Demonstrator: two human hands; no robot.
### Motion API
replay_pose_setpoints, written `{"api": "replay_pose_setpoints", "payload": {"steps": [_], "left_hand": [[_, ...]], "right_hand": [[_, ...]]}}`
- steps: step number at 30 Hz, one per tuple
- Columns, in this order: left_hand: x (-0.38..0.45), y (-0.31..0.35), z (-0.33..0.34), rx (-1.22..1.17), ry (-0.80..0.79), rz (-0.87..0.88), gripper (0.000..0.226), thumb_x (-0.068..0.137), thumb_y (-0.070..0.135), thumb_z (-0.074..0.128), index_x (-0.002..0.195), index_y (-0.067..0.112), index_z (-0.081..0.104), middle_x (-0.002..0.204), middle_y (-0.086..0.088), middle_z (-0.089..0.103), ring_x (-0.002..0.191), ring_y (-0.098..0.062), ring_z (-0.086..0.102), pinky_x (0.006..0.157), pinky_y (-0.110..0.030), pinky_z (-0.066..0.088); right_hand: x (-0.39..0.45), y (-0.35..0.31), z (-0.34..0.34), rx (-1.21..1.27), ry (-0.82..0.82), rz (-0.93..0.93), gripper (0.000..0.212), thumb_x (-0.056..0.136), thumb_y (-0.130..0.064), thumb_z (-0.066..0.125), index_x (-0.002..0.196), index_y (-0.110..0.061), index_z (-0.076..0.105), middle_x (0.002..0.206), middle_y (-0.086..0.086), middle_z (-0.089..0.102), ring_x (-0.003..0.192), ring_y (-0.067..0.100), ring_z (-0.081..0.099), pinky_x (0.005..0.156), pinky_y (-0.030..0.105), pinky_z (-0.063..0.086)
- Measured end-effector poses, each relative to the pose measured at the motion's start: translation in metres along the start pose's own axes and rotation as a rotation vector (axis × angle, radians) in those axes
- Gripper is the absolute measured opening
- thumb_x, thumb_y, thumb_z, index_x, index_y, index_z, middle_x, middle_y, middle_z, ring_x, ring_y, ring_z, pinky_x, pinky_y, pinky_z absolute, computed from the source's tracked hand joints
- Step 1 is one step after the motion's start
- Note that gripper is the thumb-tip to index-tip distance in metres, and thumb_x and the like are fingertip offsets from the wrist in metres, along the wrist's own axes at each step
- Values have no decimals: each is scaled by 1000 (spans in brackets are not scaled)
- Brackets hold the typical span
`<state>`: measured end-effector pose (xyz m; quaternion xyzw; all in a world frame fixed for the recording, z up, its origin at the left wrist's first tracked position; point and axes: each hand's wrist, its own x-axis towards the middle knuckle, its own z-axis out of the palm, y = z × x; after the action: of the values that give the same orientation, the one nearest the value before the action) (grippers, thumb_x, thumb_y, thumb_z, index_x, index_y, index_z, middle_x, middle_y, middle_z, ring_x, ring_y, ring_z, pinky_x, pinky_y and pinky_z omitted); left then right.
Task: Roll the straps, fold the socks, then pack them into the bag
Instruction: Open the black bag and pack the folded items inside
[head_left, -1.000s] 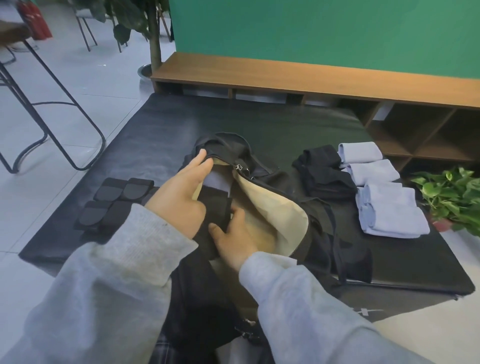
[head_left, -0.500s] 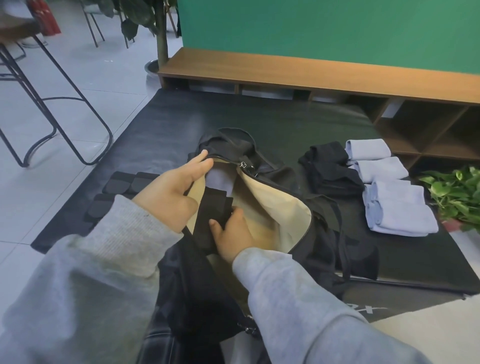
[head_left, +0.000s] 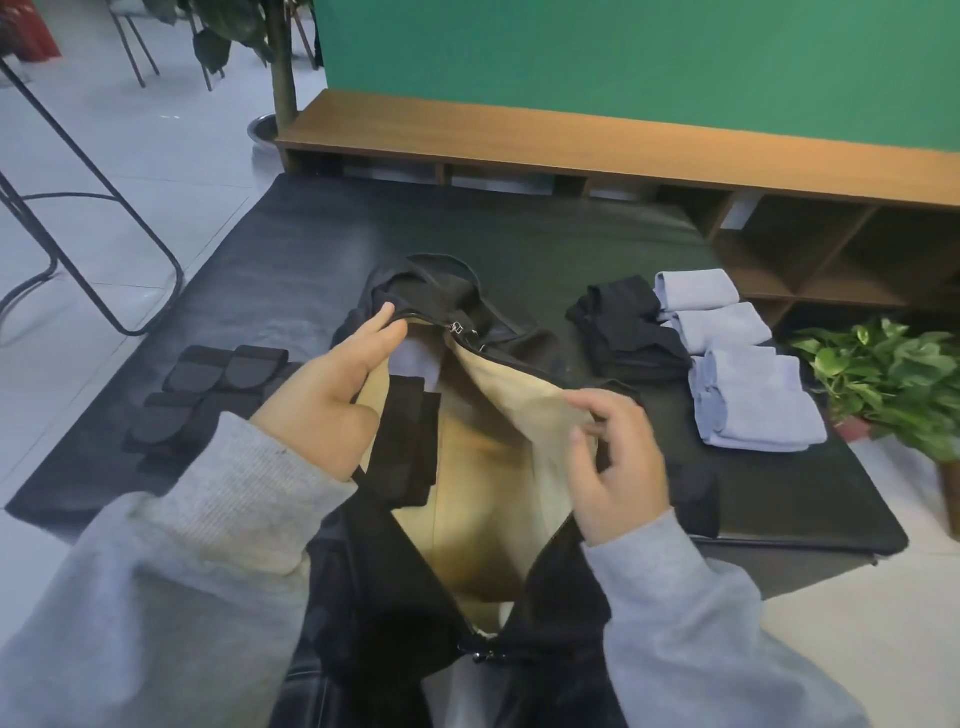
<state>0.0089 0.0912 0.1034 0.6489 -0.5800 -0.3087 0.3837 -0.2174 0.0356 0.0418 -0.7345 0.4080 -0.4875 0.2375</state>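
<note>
The black bag (head_left: 524, 348) lies unzipped on the black mat (head_left: 519, 228), its tan lining (head_left: 488, 467) showing. My left hand (head_left: 332, 384) grips the bag's left rim and holds it apart. My right hand (head_left: 613, 457) hovers at the right lip with loosely curled fingers, the index fingertip touching the lining, nothing in it. Inside the bag, against the left wall, sits a black rolled strap (head_left: 410, 441), with a light-blue sock (head_left: 410, 364) behind it. Several black rolled straps (head_left: 218, 379) lie left of the bag. Right of it are folded black socks (head_left: 628, 332) and folded light-blue socks (head_left: 748, 400).
A low wooden bench (head_left: 571, 140) with cubbies runs along the green wall behind the mat. A potted plant (head_left: 893, 384) stands at the mat's right edge. Black metal stool legs (head_left: 78, 208) and a tree trunk (head_left: 283, 78) stand on the tiled floor to the left.
My right hand has let go of the black strap inside the bag and moved up and right to the bag's right lip. My left hand still holds the left rim.
</note>
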Motion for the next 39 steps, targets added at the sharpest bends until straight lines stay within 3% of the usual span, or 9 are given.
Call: {"api": "replay_pose_setpoints", "payload": {"steps": [5, 8, 12, 15, 21, 25, 29, 35, 39], "left_hand": [[2, -5, 0, -27, -9, 6, 90, 73, -33, 32, 114, 47, 28, 130, 38, 17, 129, 16, 14, 107, -12, 17], [3, -6, -2, 4, -18, 4, 89, 74, -32, 33, 116, 47, 26, 130, 39, 16, 134, 8, 12, 106, -14, 18], [0, -6, -2, -11, 17, -11, 90, 74, -31, 33, 116, 48, 28, 130, 40, 18, 133, 10, 13, 107, -15, 18], [0, -8, -1, -24, 41, -27, 89, 74, -31, 33, 129, 39, 30, 136, 34, 20, 133, 9, 16, 110, -18, 18], [1, -5, 2, -14, 19, -35, 88, 74, -31, 34, 126, 40, 26, 135, 34, 20, 135, 6, 15, 114, -25, 16], [-1, -5, 3, -24, 30, -55, 88, 74, -31, 35, 134, 34, 29, 137, 34, 22, 117, 25, 26, 99, -14, 27], [-2, -4, 5, -47, 50, -52, 88, 74, -32, 35, 132, 34, 30, 137, 31, 24, 134, 6, 17, 111, -25, 21], [-2, -1, 9, -47, 82, -48, 88, 73, -32, 35, 136, 29, 33, 142, 25, 25, 135, 2, 19, 108, -25, 24], [-2, -2, 13, -28, 103, -59, 87, 74, -31, 36, 139, 25, 33, 142, 24, 25, 133, 5, 19, 102, -16, 24]], "right_hand": [[-6, 51, -41, -212, 127, 87, 27, 87, -7, 44, 109, -9, 60, 103, -11, 54, 99, 21, 53, 89, 24, 41], [-5, 81, -61, -385, -52, 349, 37, 90, 6, 46, 125, -2, 53, 127, 10, 52, 123, 28, 44, 101, 26, 29], [0, 104, -75, -450, -349, 547, 51, 90, 5, 46, 139, -11, 40, 148, 7, 37, 139, 23, 30, 110, 29, 24], [3, 109, -77, -466, -477, 627, 53, 92, -8, 53, 142, -16, 36, 144, 4, 42, 133, 21, 39, 107, 30, 31], [5, 110, -77, -620, -583, 619, 59, 89, -23, 63, 141, -21, 36, 137, -1, 50, 128, 23, 42, 106, 35, 35], [10, 108, -83, -723, -563, 682, 62, 86, -23, 65, 141, -21, 36, 136, 3, 51, 126, 24, 46, 104, 38, 39], [10, 107, -92, -754, -614, 731, 42, 89, -27, 61, 127, -12, 52, 125, 10, 56, 112, 28, 55, 94, 34, 44], [-1, 98, -114, -723, -325, 863, 26, 89, -22, 59, 108, -4, 55, 102, 12, 60, 84, 30, 55, 71, 30, 40], [-3, 74, -120, -554, -134, 814, 19, 91, -20, 56, 104, -7, 51, 94, 10, 58, 79, 27, 49, 72, 30, 38]]}}
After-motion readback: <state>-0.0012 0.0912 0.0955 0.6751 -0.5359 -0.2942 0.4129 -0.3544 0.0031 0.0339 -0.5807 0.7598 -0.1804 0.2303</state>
